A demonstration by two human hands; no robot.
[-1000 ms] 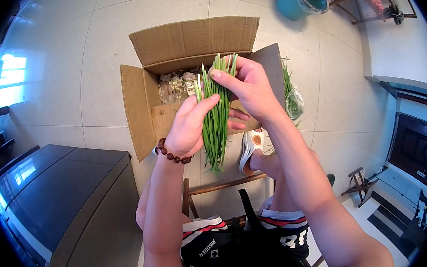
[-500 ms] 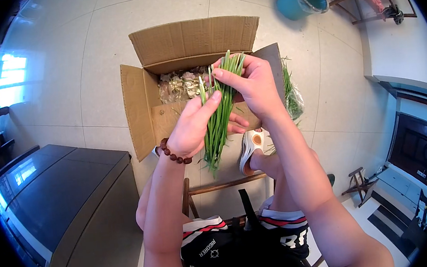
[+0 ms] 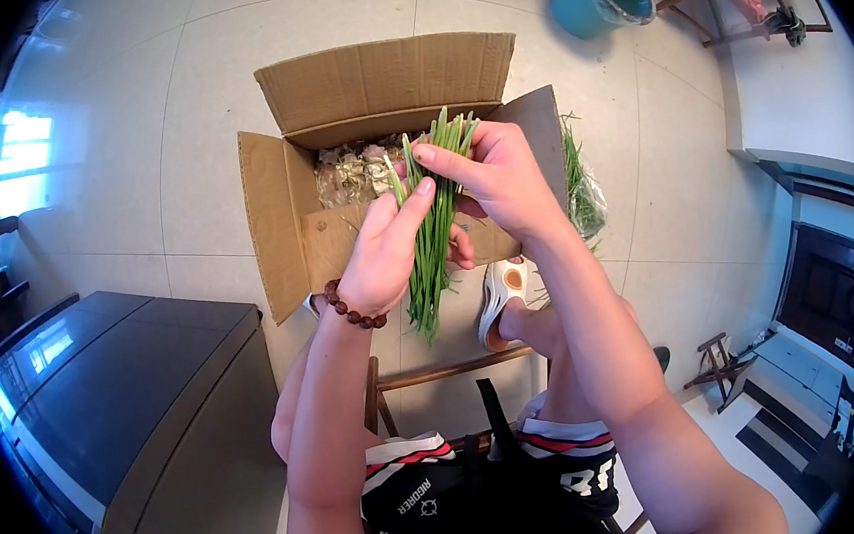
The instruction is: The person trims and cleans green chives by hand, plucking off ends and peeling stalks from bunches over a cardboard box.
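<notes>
A bunch of long green stalks (image 3: 435, 236) with pale ends hangs above an open cardboard box (image 3: 275, 179). My left hand (image 3: 383, 255), with a brown bead bracelet (image 3: 356, 317) at the wrist, is wrapped round the middle of the bunch, its thumb lying on the front. At the pale upper ends, my right hand (image 3: 500, 176) pinches the stalks between thumb and fingers; some of its fingertips are hidden behind them. Crumpled clear wrapping with pale scraps (image 3: 350, 176) lies inside the box.
More green stalks in a clear bag (image 3: 584, 202) lie right of the box. A blue bucket (image 3: 582, 9) stands at the upper right. At the left is a dark cabinet (image 3: 126, 391). My shoe (image 3: 498, 302) is below the box, by a wooden bar (image 3: 455, 369).
The upper ends of the bunch tilted right, then came partly back left with my right hand. My left hand's fingers behind the bunch have curled in closer.
</notes>
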